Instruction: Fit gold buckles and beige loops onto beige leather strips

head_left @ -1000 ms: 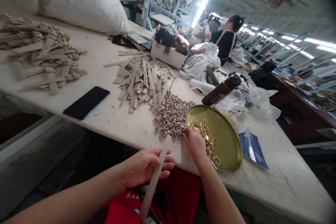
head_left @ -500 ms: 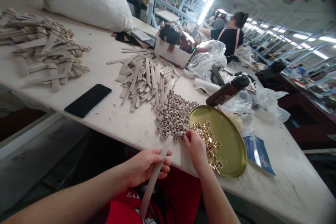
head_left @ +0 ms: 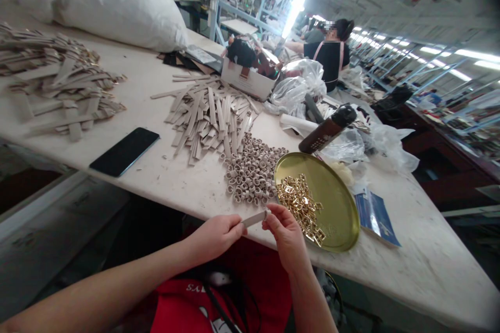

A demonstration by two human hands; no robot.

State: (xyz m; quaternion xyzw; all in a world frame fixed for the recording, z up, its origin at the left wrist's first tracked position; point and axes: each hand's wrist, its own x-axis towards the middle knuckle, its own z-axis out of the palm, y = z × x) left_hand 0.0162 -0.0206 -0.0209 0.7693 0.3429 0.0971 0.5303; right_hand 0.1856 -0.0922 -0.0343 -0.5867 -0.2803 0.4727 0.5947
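Observation:
My left hand [head_left: 221,237] is closed around a flat beige strap [head_left: 254,219], whose free end points right, towards my other hand. My right hand [head_left: 288,231] pinches a small beige loop [head_left: 267,213] at that end of the strap; whether the strap passes through it is too small to tell. Just beyond both hands lies a heap of similar loops [head_left: 250,174]. Gold buckles [head_left: 299,203] are piled on the left side of an oval gold-green tray [head_left: 339,213], close to my right hand. Behind the loops spreads a pile of loose straps [head_left: 209,117].
A black phone [head_left: 125,151] lies near the table's front edge. Straps with metal fittings [head_left: 66,83] are heaped at left, before a big white sack [head_left: 117,5]. A dark bottle [head_left: 328,129], plastic bags [head_left: 300,83], a filled box [head_left: 248,78] and a blue packet [head_left: 377,216] stand around.
My right hand has come away from the loop heap with a loop and met the strap's end. My left hand has turned the strap from steep to nearly level.

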